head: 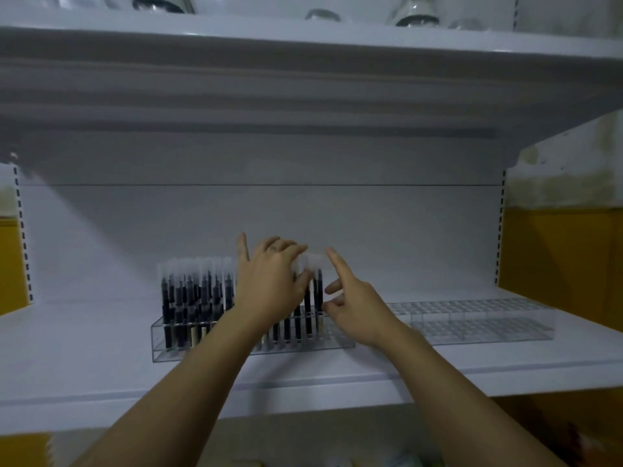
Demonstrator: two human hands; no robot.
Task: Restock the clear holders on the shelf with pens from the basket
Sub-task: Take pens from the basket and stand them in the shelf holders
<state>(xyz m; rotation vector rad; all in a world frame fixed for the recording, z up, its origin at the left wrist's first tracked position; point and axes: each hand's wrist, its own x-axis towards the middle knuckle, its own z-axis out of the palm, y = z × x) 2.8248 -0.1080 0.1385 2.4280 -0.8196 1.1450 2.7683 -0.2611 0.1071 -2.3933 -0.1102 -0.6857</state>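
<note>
Seating pens (197,298) in the nearly full clear holder (158,342) near the shelf's (101,365) front edge, the left hand (269,288) seemingly pinches one while the right hand (357,308) hovers loose and empty; the right-end holder (482,318) stands unfilled.

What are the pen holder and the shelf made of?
The pen holder looks like clear acrylic or similar plastic: pens show through its glossy walls. The shelf seems painted metal, white and smooth, but the blur leaves that open.
</note>
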